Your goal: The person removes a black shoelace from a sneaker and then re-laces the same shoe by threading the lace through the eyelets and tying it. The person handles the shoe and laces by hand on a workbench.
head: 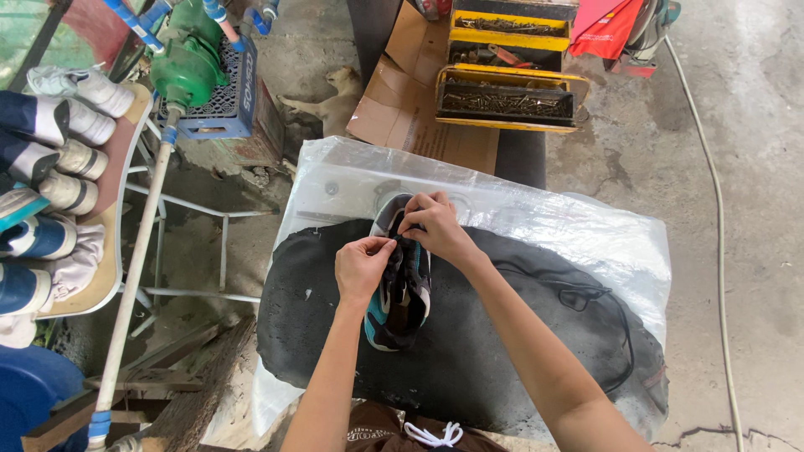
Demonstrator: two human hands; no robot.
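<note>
On the dark mat (469,351) over a plastic-wrapped table (536,218) lies a black-and-teal sneaker (400,289), toe pointing far. Left hand (362,266) pinches the lace area at mid-shoe; right hand (434,224) pinches near the tongue, both grasping lace or upper, exact strand unclear. Step looks like lacing work; next likely needs a steady pull through an eyelet. Far side: yellow toolbox trays (507,96) hold nails or screws. Far left, a blue crate (224,92) carries a green pump (186,63).
</note>
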